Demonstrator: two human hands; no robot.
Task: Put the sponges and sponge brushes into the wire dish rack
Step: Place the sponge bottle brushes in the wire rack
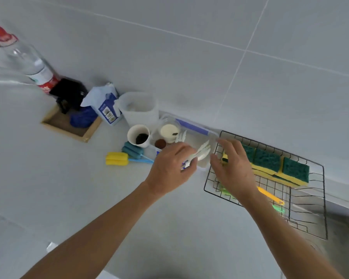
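Note:
The black wire dish rack (322,198) sits at the right on the counter. Three green-and-yellow sponges (267,161) lie along its far side. A yellow brush handle (270,196) and a green handle (278,208) stick out from under my right wrist inside the rack. My right hand (234,168) hovers over the rack's left end with fingers spread above a yellow piece (224,157); its grip is hidden. A yellow sponge brush (117,158) and a teal sponge brush (132,150) lie on the counter to the left. My left hand (169,168) holds a bundle of white plastic forks (201,152).
Left of the rack stands a clear plastic tray (197,137) with a purple-edged lid. Beside it are a paper cup (138,135), a cream-filled cup (169,131) and a white container (139,109). Further left are a blue carton (107,107), a wooden tray (69,127) and a bottle (28,61).

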